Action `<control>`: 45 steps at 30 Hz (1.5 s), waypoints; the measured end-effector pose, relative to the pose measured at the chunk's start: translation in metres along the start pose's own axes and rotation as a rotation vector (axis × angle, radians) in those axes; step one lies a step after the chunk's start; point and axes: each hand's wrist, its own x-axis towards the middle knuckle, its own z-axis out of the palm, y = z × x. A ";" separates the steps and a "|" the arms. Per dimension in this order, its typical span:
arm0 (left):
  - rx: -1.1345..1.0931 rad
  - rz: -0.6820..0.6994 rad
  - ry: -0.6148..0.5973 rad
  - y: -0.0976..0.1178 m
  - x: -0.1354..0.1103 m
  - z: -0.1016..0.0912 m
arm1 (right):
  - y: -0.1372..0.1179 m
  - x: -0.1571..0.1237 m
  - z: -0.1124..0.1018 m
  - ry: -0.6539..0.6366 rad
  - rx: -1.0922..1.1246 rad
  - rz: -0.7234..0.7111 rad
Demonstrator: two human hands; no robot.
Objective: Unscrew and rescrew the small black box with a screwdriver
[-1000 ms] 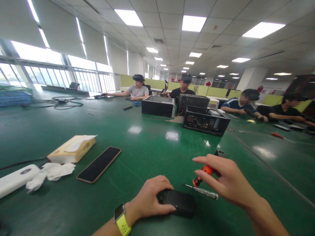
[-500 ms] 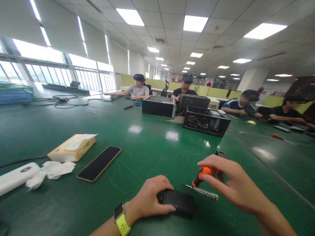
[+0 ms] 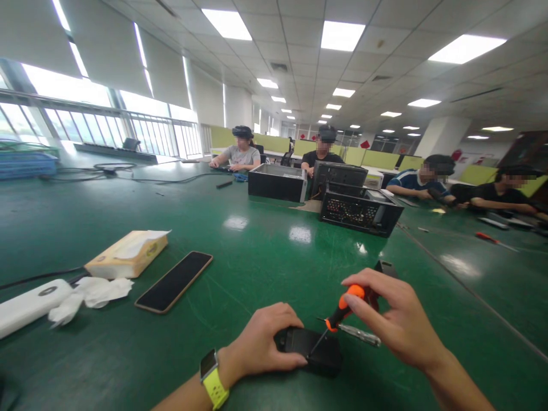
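A small black box-shaped device (image 3: 323, 355) lies on the green tabletop, gripped at its left end by the thumb and fingers of my left hand (image 3: 268, 337). My right hand (image 3: 396, 319) pinches the handle of an orange and black screwdriver (image 3: 342, 308). Its shaft slants down to the left, and its tip meets the device's top face close to my left thumb. Behind the device lies a second, thin screwdriver with a clear handle (image 3: 359, 335), partly hidden by the orange one. Another dark part (image 3: 386, 268) stands just beyond my right hand.
To the left are a smartphone (image 3: 175, 282), a tissue pack (image 3: 128, 254), crumpled tissue (image 3: 100, 291) and a white device (image 3: 34, 305). Opened computer cases (image 3: 276, 185) stand across the table, where several people sit. A red screwdriver (image 3: 490, 238) lies far right.
My right hand has brought the orange screwdriver down and left, so its tip now meets the black device. My left hand stays on the device.
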 end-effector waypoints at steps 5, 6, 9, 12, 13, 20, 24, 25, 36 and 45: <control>0.009 -0.001 -0.007 0.000 0.001 -0.001 | 0.001 0.000 0.002 -0.007 0.020 -0.004; 0.009 -0.001 -0.006 0.000 0.001 -0.001 | 0.001 0.000 0.001 -0.009 0.020 -0.007; 0.004 0.003 -0.007 0.000 0.001 -0.001 | -0.002 -0.001 -0.004 -0.056 0.044 -0.035; 0.001 0.000 -0.005 -0.001 0.000 0.000 | -0.007 -0.003 -0.011 -0.123 0.090 -0.112; 0.002 -0.001 -0.004 -0.001 0.000 0.000 | -0.008 -0.005 -0.012 -0.128 0.095 -0.141; 0.011 -0.005 0.005 -0.003 -0.001 0.001 | -0.004 -0.010 -0.009 -0.024 -0.074 -0.213; 0.001 -0.001 0.003 -0.003 -0.001 0.001 | -0.005 -0.008 -0.018 -0.143 -0.036 -0.201; -0.001 0.002 0.003 -0.002 -0.001 0.001 | -0.006 -0.008 -0.020 -0.172 -0.019 -0.198; -0.006 0.011 0.011 0.000 0.001 0.000 | -0.001 -0.007 -0.024 -0.203 -0.011 -0.135; 0.056 0.049 0.016 -0.001 0.001 0.001 | -0.004 -0.008 -0.026 -0.209 -0.091 -0.155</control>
